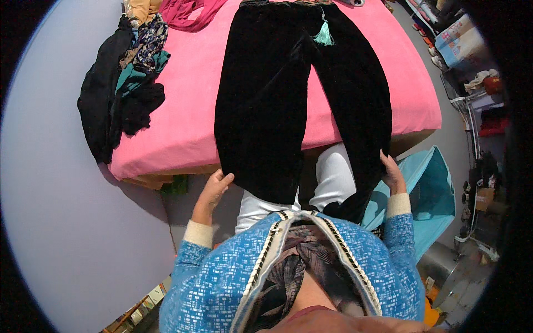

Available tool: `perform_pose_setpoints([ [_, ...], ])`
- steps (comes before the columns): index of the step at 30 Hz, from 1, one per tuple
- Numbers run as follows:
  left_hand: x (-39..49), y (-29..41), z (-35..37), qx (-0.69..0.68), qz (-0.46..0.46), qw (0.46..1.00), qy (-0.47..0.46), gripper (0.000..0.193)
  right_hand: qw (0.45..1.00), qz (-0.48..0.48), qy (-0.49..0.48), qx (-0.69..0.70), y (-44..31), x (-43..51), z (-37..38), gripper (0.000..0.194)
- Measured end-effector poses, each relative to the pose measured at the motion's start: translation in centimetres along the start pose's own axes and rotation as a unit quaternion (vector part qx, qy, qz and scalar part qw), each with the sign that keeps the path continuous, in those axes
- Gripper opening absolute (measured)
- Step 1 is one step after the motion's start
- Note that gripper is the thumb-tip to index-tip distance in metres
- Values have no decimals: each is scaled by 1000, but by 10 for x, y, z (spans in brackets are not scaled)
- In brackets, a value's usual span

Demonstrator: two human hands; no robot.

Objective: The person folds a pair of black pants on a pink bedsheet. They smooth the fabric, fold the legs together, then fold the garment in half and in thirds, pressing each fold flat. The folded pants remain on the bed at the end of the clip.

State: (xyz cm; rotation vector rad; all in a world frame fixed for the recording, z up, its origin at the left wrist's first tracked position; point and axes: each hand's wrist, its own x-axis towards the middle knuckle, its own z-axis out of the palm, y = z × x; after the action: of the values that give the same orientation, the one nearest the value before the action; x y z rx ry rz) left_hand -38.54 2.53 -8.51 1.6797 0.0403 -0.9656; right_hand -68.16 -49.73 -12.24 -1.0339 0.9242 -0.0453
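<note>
A pair of black trousers (262,95) lies spread over a pink cloth cover (187,112), waistband at the far side. Both legs hang over the near edge towards my lap. My left hand (217,187) pinches the outer edge of the left trouser leg near its lower end. On the other side, my right hand (390,171) grips the outer edge of the right leg, its fingers partly hidden by the fabric. That leg's lower end bends and bunches by my knee. From the waist hangs a mint-green tassel (325,34).
Piled garments (120,91), dark, patterned and teal, drape over the cover's left edge. A magenta garment (193,16) lies at the back. A light-blue fabric bin (431,187) stands on my right. Crowded shelving (470,100) lines the right wall; a pale wall (75,200) rises left.
</note>
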Motion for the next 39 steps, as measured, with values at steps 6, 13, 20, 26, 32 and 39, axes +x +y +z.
perform_pose_setpoints([
  [6,-15,-4,13,-237,48,969,-47,56,996,-25,-75,30,0,-64,-8,60],
  [13,-46,31,8,-279,186,941,-43,57,977,-138,-122,105,-18,-113,17,64],
  [20,-41,26,-1,-193,218,957,-2,52,990,-90,-14,-104,7,-107,25,38],
  [26,-36,0,-15,0,58,998,-19,51,974,-53,-17,-220,13,-129,32,51],
  [32,-39,-10,-26,44,122,990,-63,49,965,-67,-28,-252,10,-146,39,58],
  [39,-58,18,-32,-58,149,986,43,47,988,-141,-21,56,24,-163,34,63],
])
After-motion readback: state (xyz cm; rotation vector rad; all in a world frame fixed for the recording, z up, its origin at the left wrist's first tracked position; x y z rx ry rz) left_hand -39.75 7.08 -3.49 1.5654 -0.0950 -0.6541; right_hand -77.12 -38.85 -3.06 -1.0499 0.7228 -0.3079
